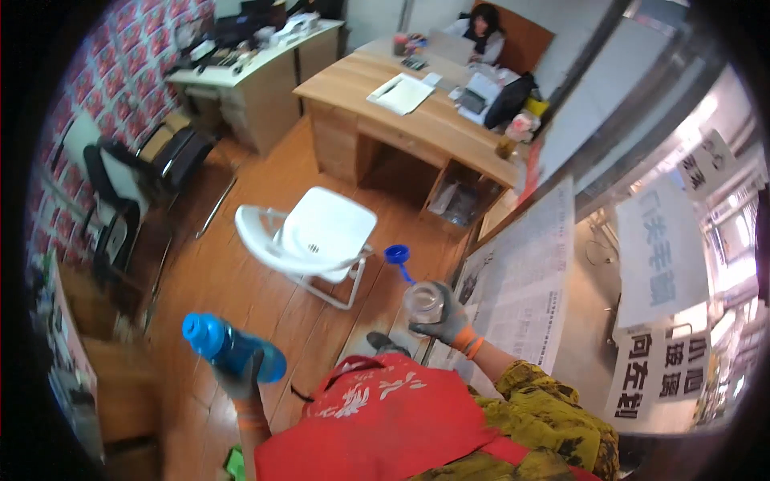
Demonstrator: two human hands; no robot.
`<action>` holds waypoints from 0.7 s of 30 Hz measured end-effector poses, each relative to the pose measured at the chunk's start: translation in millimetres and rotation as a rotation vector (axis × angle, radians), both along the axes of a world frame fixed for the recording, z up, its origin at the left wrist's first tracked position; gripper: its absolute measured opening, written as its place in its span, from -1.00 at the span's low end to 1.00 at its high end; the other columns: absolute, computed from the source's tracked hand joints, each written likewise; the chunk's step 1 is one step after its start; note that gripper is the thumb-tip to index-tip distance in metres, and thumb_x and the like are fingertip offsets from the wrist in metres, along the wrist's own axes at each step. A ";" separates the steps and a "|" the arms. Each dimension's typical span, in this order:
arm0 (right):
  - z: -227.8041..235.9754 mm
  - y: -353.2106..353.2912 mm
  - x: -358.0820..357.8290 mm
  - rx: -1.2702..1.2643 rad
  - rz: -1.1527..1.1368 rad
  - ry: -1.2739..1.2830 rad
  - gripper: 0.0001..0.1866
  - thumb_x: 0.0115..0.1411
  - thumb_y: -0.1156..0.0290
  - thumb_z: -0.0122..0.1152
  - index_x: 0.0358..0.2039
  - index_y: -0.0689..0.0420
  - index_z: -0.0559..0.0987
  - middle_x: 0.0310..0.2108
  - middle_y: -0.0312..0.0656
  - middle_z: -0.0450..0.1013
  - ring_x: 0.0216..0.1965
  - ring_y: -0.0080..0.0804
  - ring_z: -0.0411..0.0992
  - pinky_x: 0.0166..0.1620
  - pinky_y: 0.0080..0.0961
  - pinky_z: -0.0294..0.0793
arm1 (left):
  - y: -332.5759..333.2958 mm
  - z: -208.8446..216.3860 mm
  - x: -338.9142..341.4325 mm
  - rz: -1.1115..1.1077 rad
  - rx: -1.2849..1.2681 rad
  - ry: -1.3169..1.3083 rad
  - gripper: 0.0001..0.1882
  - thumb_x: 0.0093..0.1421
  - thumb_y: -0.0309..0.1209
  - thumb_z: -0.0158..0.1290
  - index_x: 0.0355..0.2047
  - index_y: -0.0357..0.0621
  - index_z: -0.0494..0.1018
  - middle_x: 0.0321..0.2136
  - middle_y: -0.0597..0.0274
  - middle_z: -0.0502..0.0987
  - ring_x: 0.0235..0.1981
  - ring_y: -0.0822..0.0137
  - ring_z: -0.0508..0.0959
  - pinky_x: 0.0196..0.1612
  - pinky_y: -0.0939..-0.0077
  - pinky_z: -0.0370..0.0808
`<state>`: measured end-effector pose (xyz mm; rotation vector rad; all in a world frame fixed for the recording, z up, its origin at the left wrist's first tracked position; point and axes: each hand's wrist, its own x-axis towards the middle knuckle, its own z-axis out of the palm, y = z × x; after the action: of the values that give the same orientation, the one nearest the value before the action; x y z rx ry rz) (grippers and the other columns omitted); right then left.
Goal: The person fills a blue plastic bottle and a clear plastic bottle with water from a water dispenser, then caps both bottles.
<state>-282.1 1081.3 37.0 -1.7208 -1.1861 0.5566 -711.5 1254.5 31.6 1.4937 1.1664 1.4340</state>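
Observation:
My left hand (pixel 239 380), in a grey work glove with an orange cuff, is wrapped round a blue water bottle (pixel 222 341). The bottle tilts, its lighter blue lid (pixel 203 332) pointing up and left. In my right hand (pixel 454 322), gloved the same way, is a transparent bottle (pixel 423 300) with its round mouth facing up. A blue cap (pixel 396 254) stands off beyond its rim, joined by a narrow blue strap. The lower part of this bottle is hidden by my fingers. The two bottles are well apart.
A white folding chair (pixel 329 228) stands ahead on the wooden floor (pixel 212 268). Behind it is a wooden desk (pixel 345 84) with papers, where a person (pixel 481 34) sits. Black chairs (pixel 120 212) line the left. A glass partition with hung paper sheets (pixel 521 280) runs along the right.

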 end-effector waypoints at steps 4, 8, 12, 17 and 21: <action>-7.3 -15.5 5.7 -0.017 -0.003 -0.026 0.04 -0.17 0.17 0.70 0.26 0.13 0.27 0.06 -0.05 0.43 0.08 -0.19 0.45 0.16 -0.25 0.46 | -14.8 4.0 6.8 0.152 -0.199 0.084 -0.05 -0.20 -0.34 0.57 0.21 -0.16 0.33 0.09 0.15 0.48 0.09 0.14 0.49 0.20 0.18 0.44; -18.5 17.0 -6.8 0.006 0.138 0.079 0.04 -0.20 0.24 0.71 0.24 0.17 0.28 0.11 -0.09 0.38 0.14 -0.22 0.39 0.20 -0.23 0.41 | -42.4 12.2 15.6 0.224 -0.131 0.127 -0.07 -0.12 -0.33 0.52 0.24 -0.12 0.27 0.07 0.10 0.49 0.06 0.13 0.53 0.18 0.19 0.48; -29.6 98.5 -24.0 -0.026 0.489 -0.136 0.09 -0.24 0.20 0.73 0.26 0.16 0.27 0.13 -0.09 0.37 0.15 -0.16 0.39 0.21 -0.20 0.41 | -76.1 -3.0 26.0 0.348 -0.227 -0.359 -0.08 -0.08 -0.41 0.47 0.25 -0.09 0.19 0.08 0.09 0.48 0.08 0.20 0.52 0.17 0.24 0.50; -47.3 213.9 -103.5 -0.016 0.951 -0.067 0.08 -0.22 0.20 0.73 0.27 0.16 0.26 0.17 -0.08 0.34 0.19 -0.18 0.36 0.25 -0.23 0.39 | -129.3 -41.7 12.4 0.754 -0.355 -0.495 -0.06 -0.07 -0.40 0.46 0.26 -0.07 0.15 0.11 0.07 0.45 0.09 0.16 0.51 0.17 0.20 0.49; -49.6 265.4 -227.8 -0.203 1.318 0.020 0.08 -0.22 0.25 0.73 0.27 0.18 0.25 0.15 -0.08 0.36 0.18 -0.20 0.36 0.26 -0.25 0.37 | -186.0 -47.8 -15.4 1.206 -0.390 -0.295 -0.02 -0.14 -0.35 0.49 0.23 -0.18 0.15 0.07 0.03 0.47 0.08 0.14 0.52 0.17 0.23 0.47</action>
<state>-510.0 1346.8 -12.7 -0.8477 -2.2285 1.4729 -727.0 1068.4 -16.2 0.1836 2.1244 1.8729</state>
